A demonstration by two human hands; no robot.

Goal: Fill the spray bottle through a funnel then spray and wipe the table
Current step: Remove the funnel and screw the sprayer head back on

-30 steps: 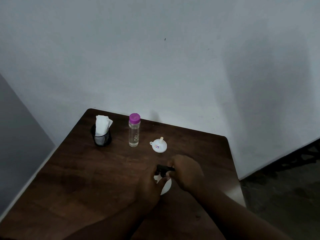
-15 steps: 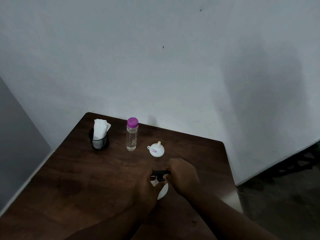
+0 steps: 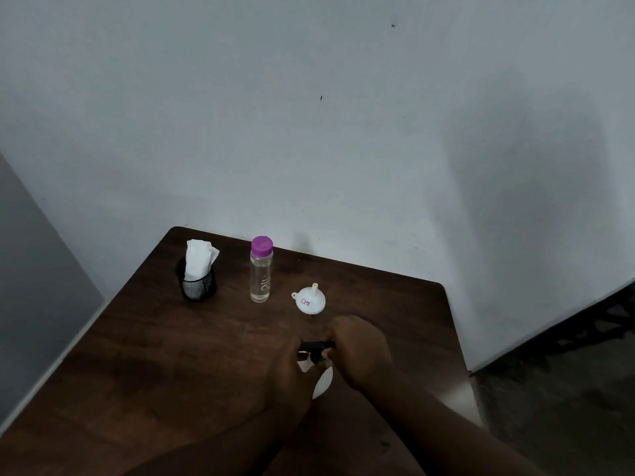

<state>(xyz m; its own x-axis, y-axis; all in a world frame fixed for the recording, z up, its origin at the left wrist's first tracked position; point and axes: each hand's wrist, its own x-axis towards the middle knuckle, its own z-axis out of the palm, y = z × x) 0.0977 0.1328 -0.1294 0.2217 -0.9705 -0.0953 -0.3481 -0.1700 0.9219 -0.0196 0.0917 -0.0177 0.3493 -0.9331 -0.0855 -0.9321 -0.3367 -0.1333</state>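
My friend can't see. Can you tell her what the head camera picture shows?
Two hands, left hand and right hand, grip a white spray bottle by its black top on a brown table. Behind stand a clear bottle, an upside-down funnel and a cup of tissues.

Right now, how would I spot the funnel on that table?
Start at the dark wooden table in the corner. Along its far side, right of the purple-capped clear bottle, lies the funnel. It is the only small white disc, spout up, with a sticker.
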